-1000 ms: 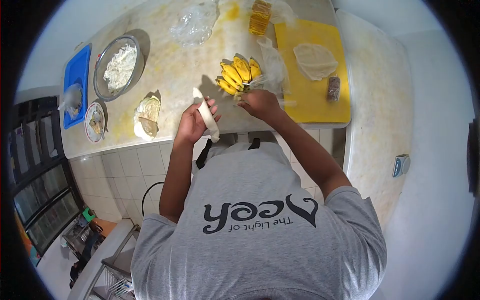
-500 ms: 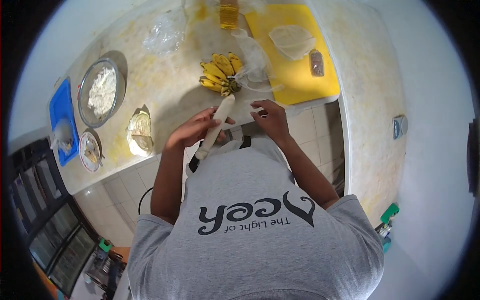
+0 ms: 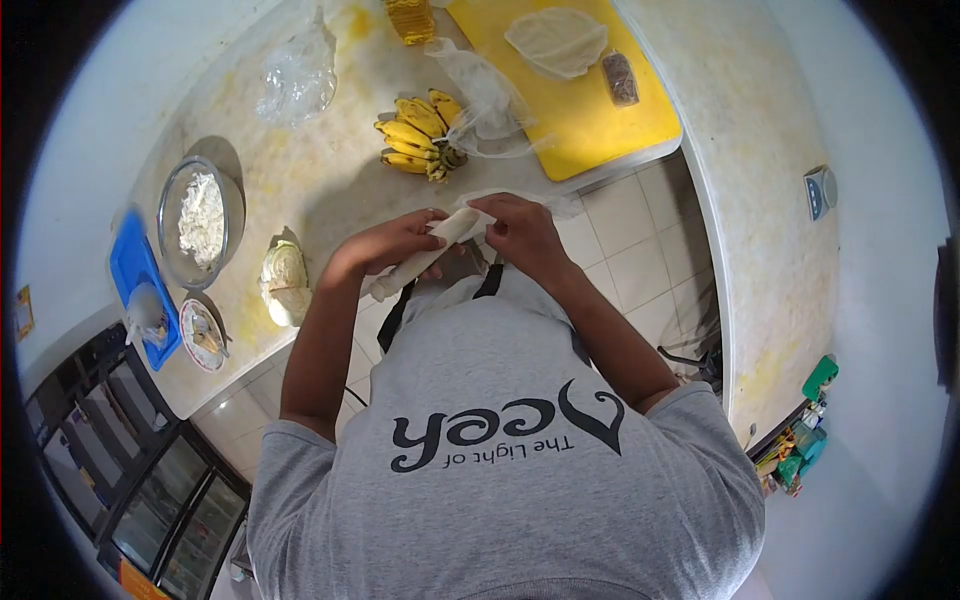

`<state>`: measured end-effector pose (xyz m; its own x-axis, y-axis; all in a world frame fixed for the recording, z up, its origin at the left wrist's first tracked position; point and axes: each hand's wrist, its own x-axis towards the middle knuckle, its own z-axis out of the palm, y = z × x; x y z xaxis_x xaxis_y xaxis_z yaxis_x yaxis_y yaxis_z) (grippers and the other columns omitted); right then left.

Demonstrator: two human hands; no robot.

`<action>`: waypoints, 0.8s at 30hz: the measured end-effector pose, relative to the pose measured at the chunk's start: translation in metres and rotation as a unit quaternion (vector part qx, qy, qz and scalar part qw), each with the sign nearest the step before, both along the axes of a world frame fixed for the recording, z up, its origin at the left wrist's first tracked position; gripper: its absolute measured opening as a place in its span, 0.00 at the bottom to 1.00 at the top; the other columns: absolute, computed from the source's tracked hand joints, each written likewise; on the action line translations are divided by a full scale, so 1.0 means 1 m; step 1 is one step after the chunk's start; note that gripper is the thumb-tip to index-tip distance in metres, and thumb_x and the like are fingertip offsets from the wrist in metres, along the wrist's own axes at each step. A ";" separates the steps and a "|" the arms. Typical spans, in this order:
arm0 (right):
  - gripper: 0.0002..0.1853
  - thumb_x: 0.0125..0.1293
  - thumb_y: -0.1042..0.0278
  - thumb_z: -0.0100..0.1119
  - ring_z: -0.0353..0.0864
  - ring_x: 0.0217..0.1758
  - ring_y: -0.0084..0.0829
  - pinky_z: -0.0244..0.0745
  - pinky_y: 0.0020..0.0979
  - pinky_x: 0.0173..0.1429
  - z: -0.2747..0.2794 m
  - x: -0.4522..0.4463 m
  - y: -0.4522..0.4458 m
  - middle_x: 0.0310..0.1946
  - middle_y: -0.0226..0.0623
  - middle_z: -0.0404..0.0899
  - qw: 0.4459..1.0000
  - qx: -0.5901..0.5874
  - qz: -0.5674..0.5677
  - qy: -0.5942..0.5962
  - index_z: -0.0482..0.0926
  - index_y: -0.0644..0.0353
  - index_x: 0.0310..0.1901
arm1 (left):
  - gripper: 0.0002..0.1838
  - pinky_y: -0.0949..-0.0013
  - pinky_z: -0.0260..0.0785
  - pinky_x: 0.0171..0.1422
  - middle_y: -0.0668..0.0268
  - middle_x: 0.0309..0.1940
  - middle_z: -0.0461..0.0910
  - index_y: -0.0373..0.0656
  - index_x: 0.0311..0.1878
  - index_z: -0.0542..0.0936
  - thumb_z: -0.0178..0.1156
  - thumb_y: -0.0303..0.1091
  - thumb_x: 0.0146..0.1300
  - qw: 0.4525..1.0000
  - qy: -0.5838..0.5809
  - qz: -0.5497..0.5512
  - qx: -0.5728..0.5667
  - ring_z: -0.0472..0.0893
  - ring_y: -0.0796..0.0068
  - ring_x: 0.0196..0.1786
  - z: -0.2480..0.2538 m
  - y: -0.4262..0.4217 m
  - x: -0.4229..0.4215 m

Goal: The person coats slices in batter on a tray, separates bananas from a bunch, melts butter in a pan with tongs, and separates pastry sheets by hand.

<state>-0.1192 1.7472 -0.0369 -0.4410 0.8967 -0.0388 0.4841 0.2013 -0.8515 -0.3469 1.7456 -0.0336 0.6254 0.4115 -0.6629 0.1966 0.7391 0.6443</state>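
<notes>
Close to my body, at the counter's front edge, my left hand is wrapped around a long, pale, cylinder-shaped thing. It lies slanted, its upper end toward the right; I cannot make out its exact kind. The fingers of my right hand are bent and pinch at that upper end. Just beyond my hands sits a bunch of yellow bananas, with a crumpled clear plastic bag touching its right side.
On the left of the counter are a halved cabbage, a glass bowl of white shreds, a small plate and a blue tray. A yellow cutting board with a brown packet lies at the right.
My right hand has moved left and closed at the upper end of the pale thing, which now lies more slanted. The whole view has shifted slightly.
</notes>
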 end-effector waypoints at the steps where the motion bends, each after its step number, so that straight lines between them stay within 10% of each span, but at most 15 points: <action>1: 0.20 0.47 0.79 0.54 0.80 0.42 0.40 0.76 0.36 0.46 0.002 -0.002 0.000 0.42 0.40 0.80 1.000 0.012 0.016 -0.002 0.79 0.57 0.45 | 0.27 0.74 0.76 0.38 0.60 0.48 0.76 0.37 0.66 0.55 0.49 0.30 0.66 0.999 0.026 0.016 0.014 0.80 0.76 0.32 0.004 -0.002 0.001; 10: 0.22 0.45 0.78 0.57 0.80 0.40 0.41 0.77 0.36 0.44 0.010 -0.028 0.013 0.42 0.39 0.79 0.985 0.083 0.127 0.077 0.77 0.56 0.47 | 0.26 0.70 0.77 0.41 0.60 0.44 0.74 0.43 0.66 0.56 0.50 0.29 0.67 0.991 0.012 0.126 -0.036 0.80 0.72 0.34 0.020 0.003 0.006; 15: 0.29 0.46 0.69 0.68 0.79 0.39 0.39 0.76 0.35 0.46 0.011 -0.027 0.028 0.44 0.38 0.76 0.967 -0.100 0.195 0.128 0.74 0.51 0.54 | 0.20 0.71 0.77 0.41 0.59 0.43 0.74 0.40 0.60 0.61 0.50 0.33 0.67 0.987 0.043 0.135 -0.080 0.80 0.74 0.34 0.019 -0.004 -0.005; 21: 0.37 0.40 0.63 0.73 0.75 0.50 0.41 0.70 0.39 0.54 -0.004 -0.013 0.064 0.46 0.43 0.74 0.963 0.136 0.222 0.077 0.71 0.52 0.57 | 0.23 0.72 0.78 0.42 0.58 0.43 0.75 0.35 0.58 0.63 0.53 0.38 0.66 0.983 0.049 0.115 -0.137 0.81 0.74 0.35 0.036 0.004 -0.007; 24: 0.31 0.41 0.66 0.72 0.77 0.46 0.41 0.71 0.36 0.52 -0.025 -0.020 0.069 0.42 0.40 0.76 0.944 -0.048 0.312 0.099 0.75 0.55 0.52 | 0.23 0.73 0.78 0.42 0.57 0.44 0.76 0.35 0.57 0.65 0.51 0.41 0.66 0.969 0.069 0.154 -0.182 0.81 0.71 0.37 0.046 0.014 0.009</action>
